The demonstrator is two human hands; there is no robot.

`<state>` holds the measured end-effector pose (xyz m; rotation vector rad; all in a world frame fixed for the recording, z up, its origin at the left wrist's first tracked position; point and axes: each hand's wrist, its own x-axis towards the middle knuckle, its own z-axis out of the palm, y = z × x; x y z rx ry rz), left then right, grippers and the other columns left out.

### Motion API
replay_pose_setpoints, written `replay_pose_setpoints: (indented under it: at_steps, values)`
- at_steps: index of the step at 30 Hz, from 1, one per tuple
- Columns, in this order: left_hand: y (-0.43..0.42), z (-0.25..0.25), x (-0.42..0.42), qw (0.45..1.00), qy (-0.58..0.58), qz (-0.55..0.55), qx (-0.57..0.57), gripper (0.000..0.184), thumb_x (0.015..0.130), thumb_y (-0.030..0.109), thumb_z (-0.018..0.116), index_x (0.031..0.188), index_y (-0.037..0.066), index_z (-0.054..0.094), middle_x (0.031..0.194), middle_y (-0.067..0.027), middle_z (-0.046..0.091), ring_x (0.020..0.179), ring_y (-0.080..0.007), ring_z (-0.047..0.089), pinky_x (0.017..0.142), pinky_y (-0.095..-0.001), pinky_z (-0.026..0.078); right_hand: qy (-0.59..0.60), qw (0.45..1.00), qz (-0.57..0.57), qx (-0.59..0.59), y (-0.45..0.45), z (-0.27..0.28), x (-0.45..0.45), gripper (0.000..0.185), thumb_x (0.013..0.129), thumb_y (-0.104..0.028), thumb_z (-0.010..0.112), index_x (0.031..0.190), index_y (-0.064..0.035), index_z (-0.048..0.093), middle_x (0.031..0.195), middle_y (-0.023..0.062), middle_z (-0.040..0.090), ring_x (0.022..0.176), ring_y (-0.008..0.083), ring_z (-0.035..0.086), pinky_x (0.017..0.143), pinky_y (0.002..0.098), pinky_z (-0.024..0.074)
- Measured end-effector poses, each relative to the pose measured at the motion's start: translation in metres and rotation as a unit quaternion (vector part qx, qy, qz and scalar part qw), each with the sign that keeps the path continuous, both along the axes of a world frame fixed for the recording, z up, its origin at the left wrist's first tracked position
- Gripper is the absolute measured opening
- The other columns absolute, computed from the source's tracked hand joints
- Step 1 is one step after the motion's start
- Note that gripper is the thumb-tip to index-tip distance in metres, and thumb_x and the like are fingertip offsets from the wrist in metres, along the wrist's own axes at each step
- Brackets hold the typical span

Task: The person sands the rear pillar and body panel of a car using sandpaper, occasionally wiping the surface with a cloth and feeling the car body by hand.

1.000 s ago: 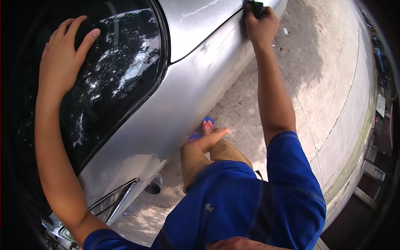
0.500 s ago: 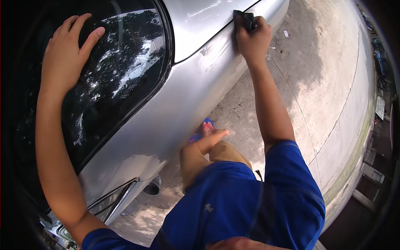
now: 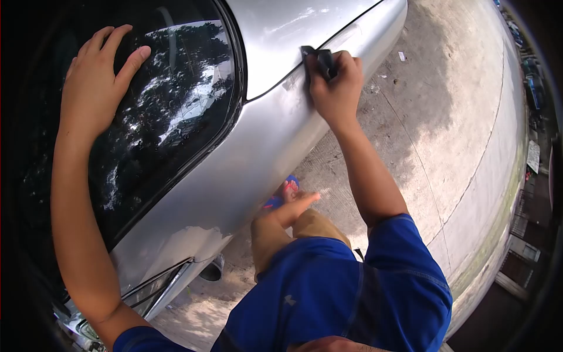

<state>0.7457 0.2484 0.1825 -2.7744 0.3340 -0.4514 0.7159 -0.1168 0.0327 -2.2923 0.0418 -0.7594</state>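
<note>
My right hand (image 3: pixel 340 94) grips a folded black sheet (image 3: pixel 324 60), which looks like sandpaper, between thumb and fingers. It presses the sheet to the silver car panel (image 3: pixel 234 155), close to the seam with the lid (image 3: pixel 278 41). The panel looks dull, with smudged, lighter patches near the hand. On the left, my left hand (image 3: pixel 94 88) lies flat on the dark car window (image 3: pixel 185 108), thumb and fingers apart, holding nothing. Tree reflections show in the glass. The underside of the black sheet is hidden.
Concrete ground (image 3: pixel 434 135) runs along the car's right side. A dark bucket-like container (image 3: pixel 213 268) stands by the car, below the panel. My foot (image 3: pixel 290 190), in a blue and red slipper, is close to the car. Objects line the far right edge.
My right hand has slid the black sheet along the panel, down and left toward me. My left hand stays on the window. The view has shifted slightly.
</note>
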Motion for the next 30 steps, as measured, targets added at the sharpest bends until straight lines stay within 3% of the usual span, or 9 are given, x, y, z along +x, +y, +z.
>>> replay_pose_setpoints:
  at_steps: [5,9,19,21,23,25,27,28,30]
  values:
    - [0.001,-0.001,0.001,1.000,0.006,0.005,-0.002,0.068,0.105,0.064,0.054,0.151,0.014,0.060,0.158,-0.0155,0.056,0.148,-0.0357,0.051,0.124,-0.0512,0.038,0.045,0.997,-0.053,0.023,-0.009,-0.001,0.022,0.024,0.088,-0.024,0.082,0.095,-0.0050,0.068,0.105,0.0244,0.071,0.107,0.0330,0.061,0.088,0.0474,0.0432]
    - [-0.001,0.001,-0.003,0.999,0.031,0.015,-0.007,0.067,0.105,0.063,0.054,0.152,0.015,0.059,0.160,-0.0152,0.054,0.150,-0.0363,0.048,0.124,-0.0502,0.037,0.023,0.998,-0.060,0.001,-0.016,0.001,0.019,0.031,0.089,-0.027,0.084,0.083,-0.0024,0.066,0.086,0.0169,0.074,0.107,0.0344,0.068,0.082,0.0449,0.0456]
    - [-0.009,0.009,-0.010,0.995,0.083,-0.013,-0.051,0.070,0.104,0.061,0.058,0.155,0.014,0.056,0.164,-0.0162,0.050,0.153,-0.0359,0.045,0.127,-0.0512,0.035,-0.026,0.997,-0.058,0.039,-0.066,-0.009,0.069,0.027,0.086,-0.024,0.084,0.086,-0.0021,0.069,0.081,0.0092,0.068,0.085,0.0347,0.064,0.077,0.0445,0.0471]
    - [-0.040,0.001,-0.042,0.983,0.110,-0.147,0.022,0.082,0.099,0.062,0.062,0.162,0.012,0.047,0.171,-0.0140,0.041,0.159,-0.0334,0.036,0.131,-0.0494,0.028,0.012,0.992,-0.120,0.033,-0.119,0.014,0.099,0.032,0.093,-0.028,0.084,0.100,0.0023,0.076,0.079,0.0117,0.076,0.065,0.0228,0.069,0.069,0.0341,0.0553]
    - [-0.091,-0.015,-0.080,0.949,0.240,-0.203,0.035,0.102,0.095,0.066,0.064,0.168,0.003,0.031,0.177,-0.0156,0.027,0.164,-0.0323,0.024,0.134,-0.0489,0.020,-0.029,0.986,-0.092,0.134,-0.142,0.018,0.073,0.031,0.091,-0.028,0.083,0.092,0.0010,0.071,0.082,0.0103,0.072,0.076,0.0284,0.068,0.074,0.0378,0.0526]
    - [-0.124,-0.059,-0.098,0.940,0.247,-0.235,-0.019,0.115,0.091,0.073,0.064,0.169,-0.002,0.025,0.179,-0.0174,0.020,0.167,-0.0302,0.016,0.135,-0.0479,0.015,-0.003,0.986,-0.050,0.160,-0.138,0.019,0.002,0.031,0.096,-0.028,0.081,0.096,0.0012,0.071,0.083,0.0107,0.073,0.073,0.0192,0.067,0.072,0.0331,0.0513]
    - [-0.159,-0.087,-0.086,0.958,0.201,-0.203,0.015,0.121,0.092,0.078,0.059,0.169,-0.007,0.019,0.178,-0.0227,0.016,0.167,-0.0330,0.012,0.135,-0.0475,0.012,0.083,0.973,-0.031,0.212,-0.140,-0.019,-0.074,0.025,0.104,-0.023,0.073,0.104,0.0012,0.068,0.082,0.0055,0.068,0.078,0.0121,0.060,0.074,0.0311,0.0496]
    - [-0.181,-0.098,-0.071,0.961,0.182,-0.206,-0.026,0.122,0.092,0.078,0.059,0.168,-0.008,0.018,0.178,-0.0250,0.016,0.167,-0.0353,0.011,0.135,-0.0481,0.012,0.146,0.967,-0.052,0.201,-0.139,-0.031,-0.112,0.022,0.107,-0.021,0.068,0.107,0.0017,0.068,0.087,0.0051,0.069,0.081,0.0112,0.060,0.075,0.0311,0.0499]
    - [-0.235,-0.119,-0.030,0.964,0.132,-0.209,-0.097,0.123,0.093,0.078,0.058,0.167,-0.011,0.017,0.177,-0.0295,0.015,0.167,-0.0397,0.010,0.135,-0.0501,0.011,0.199,0.923,-0.092,0.315,-0.139,-0.085,-0.183,0.026,0.110,-0.018,0.061,0.127,0.0011,0.066,0.105,0.0073,0.070,0.089,0.0127,0.064,0.077,0.0316,0.0530]
